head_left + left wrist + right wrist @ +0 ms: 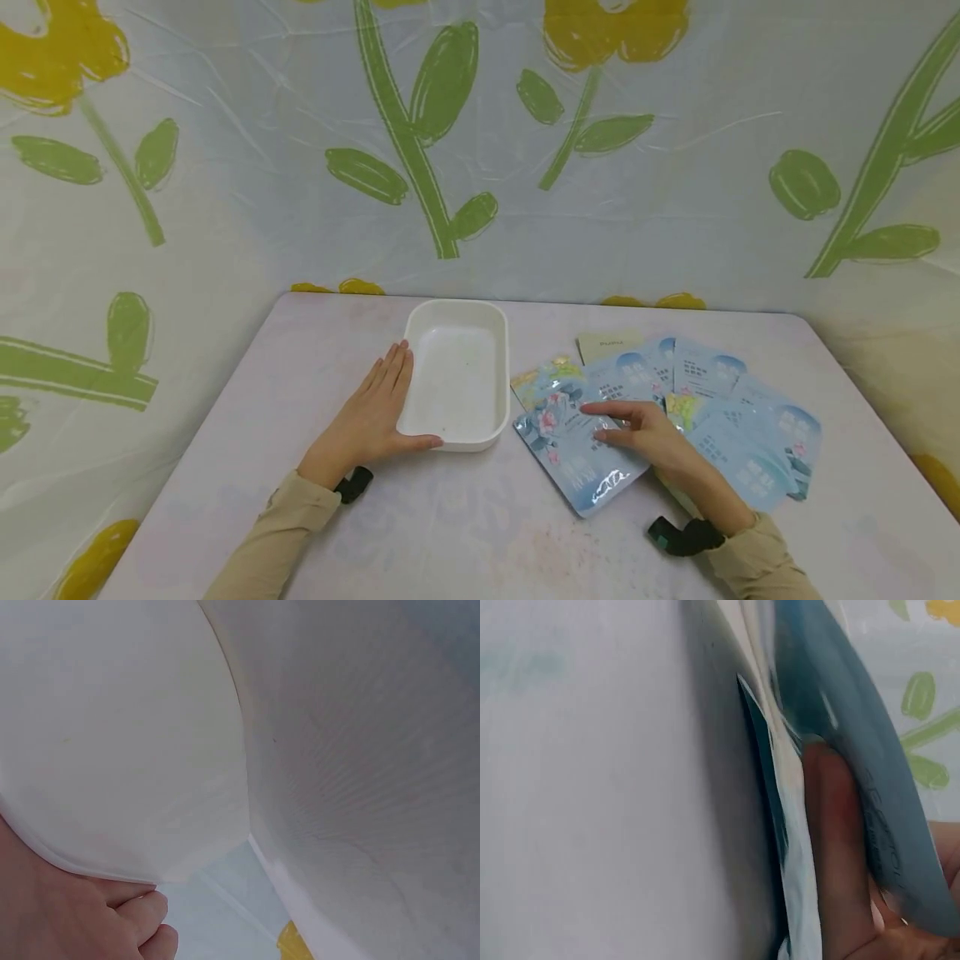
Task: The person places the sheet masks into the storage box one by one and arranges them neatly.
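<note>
My left hand (372,414) rests along the left side of a white plastic tray (457,445), fingers straight, its thumb along the near edge. In the left wrist view, the hand's knuckles (135,915) press close to the tray's rim. Right of the tray, my right hand (660,437) pinches a shiny blue face mask packet (581,467) with printed flowers. The right wrist view has a finger (836,825) tucked behind the bent blue packet (885,787), with more fingers on its far side. Other packets lie below it.
Several more light-blue packets (757,450) lie overlapping at the right, with a pale green one (607,343) behind them. A flower-print sheet (480,167) hangs behind the pale table (450,533). Both wrists wear black straps (686,536).
</note>
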`<state>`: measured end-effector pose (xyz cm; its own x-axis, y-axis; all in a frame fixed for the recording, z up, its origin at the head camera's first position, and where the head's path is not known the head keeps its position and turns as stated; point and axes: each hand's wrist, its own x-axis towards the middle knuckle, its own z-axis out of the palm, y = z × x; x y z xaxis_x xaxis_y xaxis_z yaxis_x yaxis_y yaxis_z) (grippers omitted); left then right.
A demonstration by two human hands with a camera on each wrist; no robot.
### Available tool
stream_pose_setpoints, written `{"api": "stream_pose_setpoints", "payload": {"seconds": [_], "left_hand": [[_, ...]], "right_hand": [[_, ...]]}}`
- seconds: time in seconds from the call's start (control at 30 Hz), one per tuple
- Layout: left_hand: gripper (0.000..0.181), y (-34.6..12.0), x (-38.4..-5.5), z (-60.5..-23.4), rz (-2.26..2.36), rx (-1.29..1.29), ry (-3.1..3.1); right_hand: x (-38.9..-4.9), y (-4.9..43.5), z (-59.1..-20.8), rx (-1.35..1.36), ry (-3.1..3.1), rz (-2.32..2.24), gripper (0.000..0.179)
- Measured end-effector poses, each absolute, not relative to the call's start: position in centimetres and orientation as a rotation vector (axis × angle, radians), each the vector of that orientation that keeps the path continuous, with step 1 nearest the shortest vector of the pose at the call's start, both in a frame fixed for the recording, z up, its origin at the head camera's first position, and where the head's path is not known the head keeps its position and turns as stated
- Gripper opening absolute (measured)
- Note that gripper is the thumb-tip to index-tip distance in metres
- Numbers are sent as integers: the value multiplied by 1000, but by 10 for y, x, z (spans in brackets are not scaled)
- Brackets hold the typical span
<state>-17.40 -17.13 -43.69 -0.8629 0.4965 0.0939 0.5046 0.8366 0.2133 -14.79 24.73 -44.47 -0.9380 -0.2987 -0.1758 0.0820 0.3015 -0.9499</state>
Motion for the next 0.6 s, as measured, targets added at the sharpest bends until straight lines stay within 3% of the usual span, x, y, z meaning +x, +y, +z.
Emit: {"api": "stream_pose_setpoints", "payload": {"seconds": [0.6], "left_hand": [[133,-172,-173,-436,-378,-824,-2941]], "right_hand": [[-158,227,-428,199,2162,-1967,48]]}}
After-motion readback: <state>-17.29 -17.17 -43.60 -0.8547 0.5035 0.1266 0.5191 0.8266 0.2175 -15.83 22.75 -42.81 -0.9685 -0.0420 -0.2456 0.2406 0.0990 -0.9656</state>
